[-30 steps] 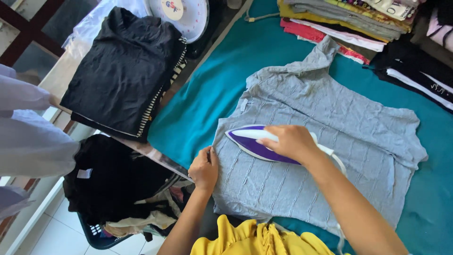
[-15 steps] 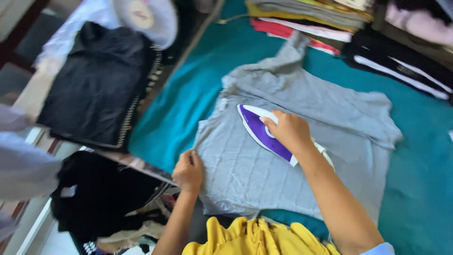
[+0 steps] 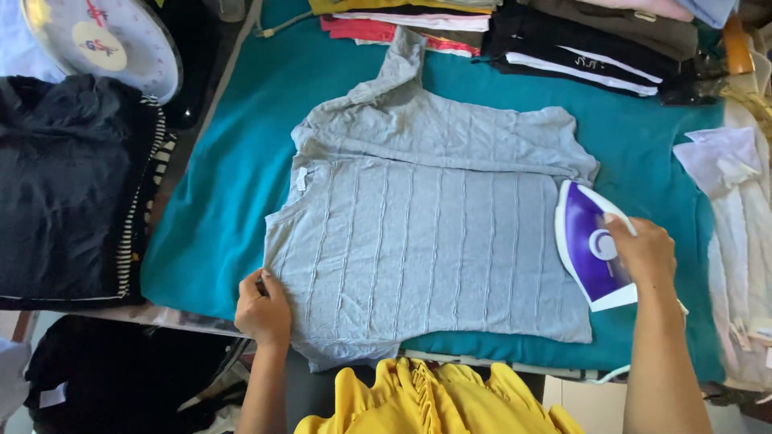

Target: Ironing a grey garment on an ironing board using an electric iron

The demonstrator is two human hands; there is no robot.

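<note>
A grey ribbed top (image 3: pixel 426 241) lies spread flat on the teal ironing cloth (image 3: pixel 217 201), its fabric marked by narrow vertical ribs, its upper part folded down along a straight crease, and 1 sleeve or neck piece trailing up toward 12 o'clock. A small white label shows near its left armhole. There is 1 such top, 1 purple and white iron (image 3: pixel 591 245), and 2 hands at work. The right hand (image 3: pixel 643 253) is clenched around the handle of the iron, which sits at 3 o'clock from the middle of the top, its pointed nose aimed toward 12 o'clock and its soleplate resting at the garment's right edge, partly on the teal cloth. The left hand (image 3: pixel 261 309) is at 8 o'clock from the middle of the top, fingers curled and pinching the lower left hem where the fabric meets the table edge. The garment thus lies between the 2 hands, touching both the iron and the left fingers. At 12 o'clock a row of folded clothes (image 3: pixel 515 32) in red, white, black and yellow lines the far edge. At 9 o'clock, well apart from the top, 1 dark folded jacket (image 3: pixel 68 193) rests on a side surface, with 1 round white dial scale (image 3: pixel 104 44) above it. A pale garment (image 3: pixel 736 241) lies at the far right, and yellow fabric (image 3: pixel 434 402) sits at 6 o'clock.
</note>
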